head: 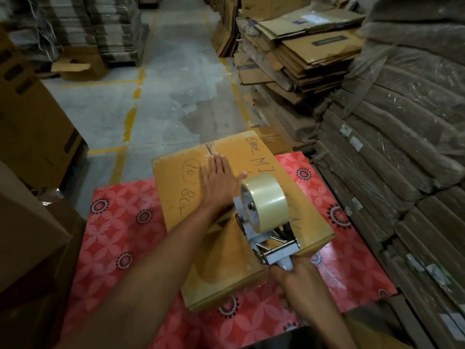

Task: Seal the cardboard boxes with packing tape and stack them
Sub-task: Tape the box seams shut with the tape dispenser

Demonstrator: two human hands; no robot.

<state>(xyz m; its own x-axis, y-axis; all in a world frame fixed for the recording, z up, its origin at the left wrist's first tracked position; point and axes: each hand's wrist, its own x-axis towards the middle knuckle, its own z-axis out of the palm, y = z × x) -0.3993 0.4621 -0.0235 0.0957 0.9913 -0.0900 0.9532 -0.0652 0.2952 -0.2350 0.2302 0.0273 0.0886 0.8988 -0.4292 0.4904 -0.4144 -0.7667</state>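
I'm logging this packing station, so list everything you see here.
cardboard box: one, yellow-brown, handwritten marks, on the table
tape dispenser: one, white, clear roll, at the box's near edge
table: one, red floral top, under the box
flattened cartons: a stack, brown, far right
wrapped bundles: many, brown, right
large boxes: several, brown, left
floor: grey, yellow lines
left hand: flat on the box top
right hand: grips the dispenser handle

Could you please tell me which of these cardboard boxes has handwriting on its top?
The closed box on the red floral table, under the left hand and tape dispenser: black marker writing, including a circled 10. The open floor box shows none.
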